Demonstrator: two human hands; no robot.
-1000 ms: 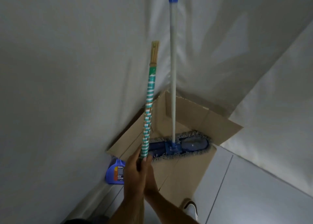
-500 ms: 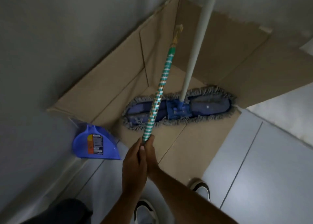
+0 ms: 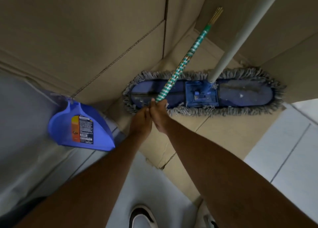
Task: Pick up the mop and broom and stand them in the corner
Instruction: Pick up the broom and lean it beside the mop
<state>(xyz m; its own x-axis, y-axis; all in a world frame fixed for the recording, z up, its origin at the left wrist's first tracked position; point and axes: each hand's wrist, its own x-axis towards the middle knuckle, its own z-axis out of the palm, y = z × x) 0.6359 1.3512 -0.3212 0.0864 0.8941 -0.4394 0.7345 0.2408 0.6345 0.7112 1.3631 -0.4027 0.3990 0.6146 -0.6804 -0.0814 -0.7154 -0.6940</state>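
The mop (image 3: 240, 91) stands in the corner, its flat blue head with grey fringe on the cardboard and its pale handle rising out of the top of the view. The broom (image 3: 185, 59) has a green-and-white striped handle ending in tan sticks, and it slants up toward the corner across the mop head. My left hand (image 3: 142, 120) and my right hand (image 3: 159, 114) sit pressed together, both closed around the broom's lower handle. The broom's bristle end is hidden below my hands.
Brown cardboard (image 3: 103, 47) lines the corner walls and the floor. A blue dustpan (image 3: 80, 128) with an orange label leans against the left wall. Grey floor tiles (image 3: 284, 152) lie to the right. My shoe (image 3: 142, 217) is at the bottom.
My view has tilted down and moved closer to the corner floor. Both hands, with the broom, have moved forward over the mop head's near edge.
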